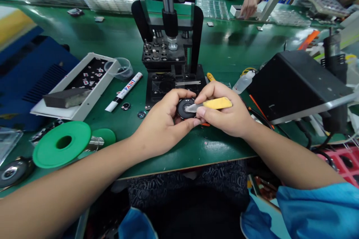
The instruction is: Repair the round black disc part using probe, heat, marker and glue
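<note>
My left hand (168, 121) is closed round the rim of a round black watch body (183, 109), its back with a pale centre facing up. My right hand (224, 114) pinches a yellow-handled knife (217, 103) with a flat grey blade. The blade tip lies over the middle of the watch body, and I cannot tell whether it presses on it. My right fingertips are close to the watch body's right edge. Two small round parts (141, 114) rest on the green table just left of my left hand.
Behind my hands stands a black press (171, 59). To the left are a paint marker (123, 92), a white box (95, 93), a plastic cup (120, 68) and a green spool (63, 143). A black box (297, 82) and a small bottle (244, 81) stand right. Other people work across the table.
</note>
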Tool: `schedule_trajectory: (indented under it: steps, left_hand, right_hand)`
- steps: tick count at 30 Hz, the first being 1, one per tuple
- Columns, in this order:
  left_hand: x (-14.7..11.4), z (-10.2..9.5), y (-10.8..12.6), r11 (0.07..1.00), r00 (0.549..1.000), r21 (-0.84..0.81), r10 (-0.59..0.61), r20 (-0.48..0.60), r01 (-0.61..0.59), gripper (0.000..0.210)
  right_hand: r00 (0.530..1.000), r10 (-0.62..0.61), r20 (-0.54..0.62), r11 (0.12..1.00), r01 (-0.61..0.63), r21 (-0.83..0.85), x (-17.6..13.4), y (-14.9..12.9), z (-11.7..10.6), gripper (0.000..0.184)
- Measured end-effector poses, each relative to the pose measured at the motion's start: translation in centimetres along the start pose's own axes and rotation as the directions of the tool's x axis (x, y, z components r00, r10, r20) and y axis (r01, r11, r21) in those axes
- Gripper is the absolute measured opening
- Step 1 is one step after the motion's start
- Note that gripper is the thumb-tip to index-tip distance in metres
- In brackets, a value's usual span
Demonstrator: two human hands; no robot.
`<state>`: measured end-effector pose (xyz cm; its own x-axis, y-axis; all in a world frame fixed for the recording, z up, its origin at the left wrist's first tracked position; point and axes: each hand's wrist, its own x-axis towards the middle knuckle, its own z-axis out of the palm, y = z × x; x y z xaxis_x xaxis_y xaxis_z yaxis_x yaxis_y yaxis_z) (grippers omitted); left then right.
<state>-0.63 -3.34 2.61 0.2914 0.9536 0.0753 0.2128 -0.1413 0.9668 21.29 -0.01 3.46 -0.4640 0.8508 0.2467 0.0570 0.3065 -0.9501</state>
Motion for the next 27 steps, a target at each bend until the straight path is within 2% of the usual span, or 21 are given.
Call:
schedule_trajectory:
  steps: [4,10,16,27]
  left_hand:
    - [0.0,-0.1,0.0,1.000,1.000,-0.015,-0.010,-0.012,0.009,0.052]
    - [0.2,-0.1,0.0,0.994,0.999,-0.104,-0.028,-0.029,0.024,0.057]
    - [0.3,0.0,0.2,0.977,0.999,-0.213,-0.033,-0.041,0.023,0.062]
    - [0.1,0.1,0.1,0.986,0.999,-0.167,-0.028,-0.022,0.024,0.063]
  right_hand:
    - [1.000,-0.022,-0.014,1.000,0.022,0.022,0.0,0.3,0.0,0.021]
    - [0.997,-0.049,-0.065,0.998,0.051,0.035,0.0,0.5,0.2,0.033]
    - [0.987,-0.150,-0.049,0.986,0.146,-0.080,-0.5,1.0,0.1,0.021]
    - [0.939,-0.343,0.024,0.935,0.344,-0.086,-0.1,1.4,0.0,0.015]
